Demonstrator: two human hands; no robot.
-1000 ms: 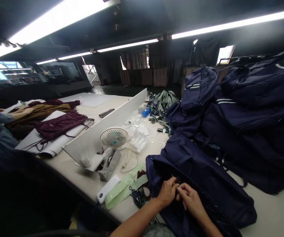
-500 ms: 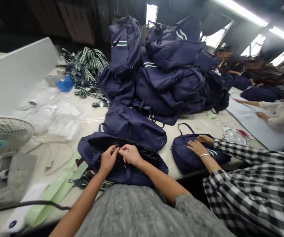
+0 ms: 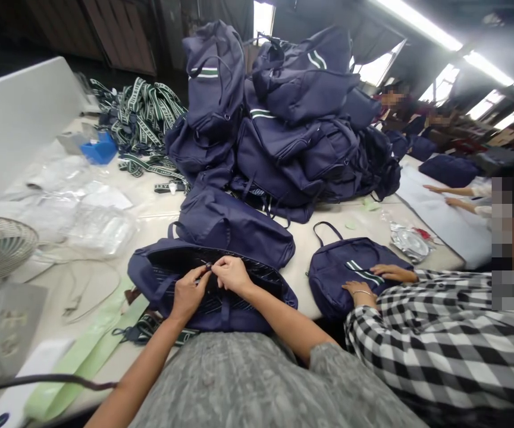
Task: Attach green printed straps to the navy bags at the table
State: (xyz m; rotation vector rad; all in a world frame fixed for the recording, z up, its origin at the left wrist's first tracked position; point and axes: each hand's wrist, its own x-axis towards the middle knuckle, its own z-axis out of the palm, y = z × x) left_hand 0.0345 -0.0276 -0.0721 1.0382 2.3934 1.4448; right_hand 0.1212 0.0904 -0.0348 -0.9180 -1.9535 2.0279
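Note:
A navy bag lies at the table's front edge, against my grey shirt. Its mouth gapes, and a dark lining with pale print shows inside. Over the opening, my left hand pinches a small dark piece, too small to name. My right hand meets it there, thumb and forefinger closed on the same piece. Both hands' remaining fingers are curled. Another navy bag lies flat just behind the open one.
Behind stands a tall heap of navy bags, with green-and-white straps to its left. Clear plastic bags and a fan are at left. At right, a co-worker in a checked shirt has both hands on a striped navy bag.
My view has swung slightly right. My hands remain together over the bag's mouth, and the dark piece now shows between them. The co-worker's hands have slid toward the bag's near right side.

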